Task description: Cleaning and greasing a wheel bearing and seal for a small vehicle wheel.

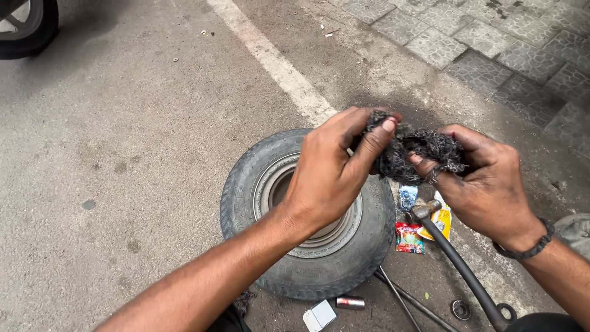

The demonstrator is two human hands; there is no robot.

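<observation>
Both hands hold a wad of dirty black rag (413, 151) up over the ground. My left hand (335, 169) pinches its left end between thumb and fingers. My right hand (485, 181), a dark beaded band on its wrist, grips the right end with fingers curled into the cloth. Below them a small tyre on a metal rim (258, 184) lies flat on the asphalt, partly hidden by my left forearm.
A hammer with a black handle (458, 264), small coloured packets (410, 238), thin metal rods (399, 298), a small metal cylinder (350, 302) and a white card (319, 316) lie by the tyre. A white painted line (276, 64) crosses the asphalt; paving blocks (491, 43) at right; another wheel (27, 27) top left.
</observation>
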